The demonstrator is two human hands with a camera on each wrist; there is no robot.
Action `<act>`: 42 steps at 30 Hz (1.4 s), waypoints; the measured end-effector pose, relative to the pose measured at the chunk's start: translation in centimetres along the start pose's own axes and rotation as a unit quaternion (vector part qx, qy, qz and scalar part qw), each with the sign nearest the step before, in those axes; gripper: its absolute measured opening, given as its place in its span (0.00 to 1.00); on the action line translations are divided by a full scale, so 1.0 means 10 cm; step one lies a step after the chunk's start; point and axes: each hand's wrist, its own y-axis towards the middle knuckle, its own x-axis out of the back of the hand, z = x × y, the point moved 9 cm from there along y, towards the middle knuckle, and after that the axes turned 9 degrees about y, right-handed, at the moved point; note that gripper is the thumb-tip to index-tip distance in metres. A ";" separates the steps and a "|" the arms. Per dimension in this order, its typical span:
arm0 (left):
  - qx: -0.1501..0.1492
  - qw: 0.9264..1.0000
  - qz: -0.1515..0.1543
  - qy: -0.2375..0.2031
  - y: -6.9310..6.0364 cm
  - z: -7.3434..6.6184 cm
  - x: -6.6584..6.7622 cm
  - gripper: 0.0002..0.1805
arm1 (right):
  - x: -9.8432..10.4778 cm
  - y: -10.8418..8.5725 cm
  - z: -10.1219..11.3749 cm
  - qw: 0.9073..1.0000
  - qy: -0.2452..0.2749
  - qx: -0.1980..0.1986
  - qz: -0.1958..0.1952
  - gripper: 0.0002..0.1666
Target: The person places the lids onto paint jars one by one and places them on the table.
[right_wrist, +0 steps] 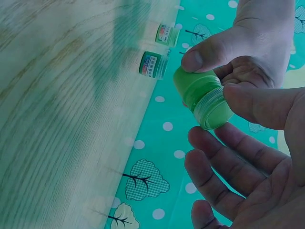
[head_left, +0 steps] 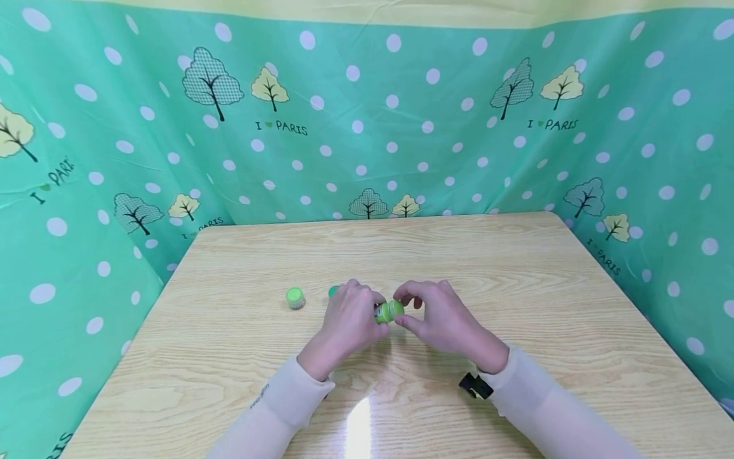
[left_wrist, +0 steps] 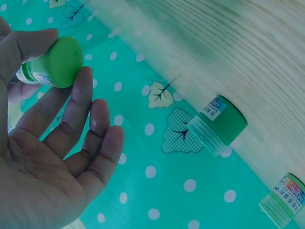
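A small light green paint jar (head_left: 388,311) with a ribbed clear lid (right_wrist: 212,109) lies on its side between the two hands, above the table. My left hand (head_left: 352,319) grips its body, thumb on one side and fingers on the other; the left wrist view shows the jar's smooth base (left_wrist: 69,62). At the lid end, my right hand (head_left: 440,319) pinches the lid's rim with thumb and forefinger, its other fingers loosely bent. Behind my left hand stands a dark green paint jar (left_wrist: 223,121), mostly hidden in the head view.
Another light green paint jar (head_left: 295,298) stands on the wood-grain table (head_left: 487,255), left of the dark green one. A teal dotted curtain (head_left: 355,146) borders the table's back and sides. A bright reflection lies on the tabletop near the front.
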 end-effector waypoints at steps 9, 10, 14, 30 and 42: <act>-0.008 1.000 -0.010 0.001 0.00 -0.03 0.01 0.16 | -0.04 0.00 -0.03 1.000 0.010 0.003 0.005 0.17; -0.009 1.000 -0.011 0.001 -0.01 -0.03 0.01 0.16 | -0.05 0.00 -0.03 1.000 0.011 0.004 0.005 0.17; -0.010 1.000 -0.011 0.005 -0.01 -0.03 0.00 0.17 | -0.06 0.01 -0.03 1.000 0.009 0.002 0.006 0.17; -0.013 1.000 -0.011 0.011 -0.01 -0.03 0.00 0.14 | -0.10 0.01 -0.06 1.000 0.010 -0.013 0.012 0.16; -0.015 1.000 -0.012 0.007 -0.01 -0.04 0.00 0.16 | -0.11 0.01 -0.14 0.999 0.006 -0.046 0.017 0.11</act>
